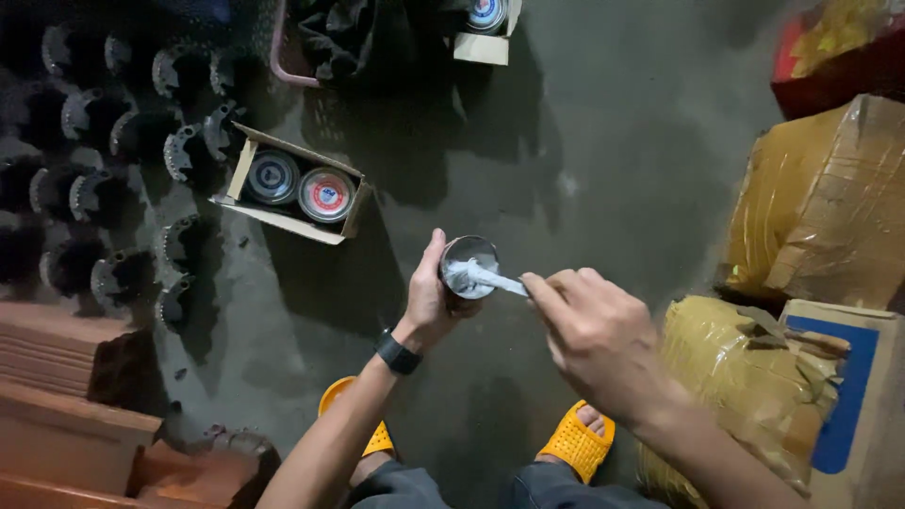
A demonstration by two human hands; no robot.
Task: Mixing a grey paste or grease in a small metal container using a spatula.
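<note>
While the left hand [429, 297] grips the small round tin [468, 267] over the concrete floor [584, 170], the right hand [594, 330] pinches a white-coated stick [495, 280] dipping into it. Holding the tin level and scraping along its inner wall seems wise, so the pale paste stays off the yellow sandals [575, 441] below.

Dim light, bare grey concrete floor [603, 141]. Rows of dark metal parts [113, 160] at left, open carton [247, 168] holding two tins beside them. Taped cardboard boxes [830, 198] stacked right. Wooden steps [57, 405] bottom left.
</note>
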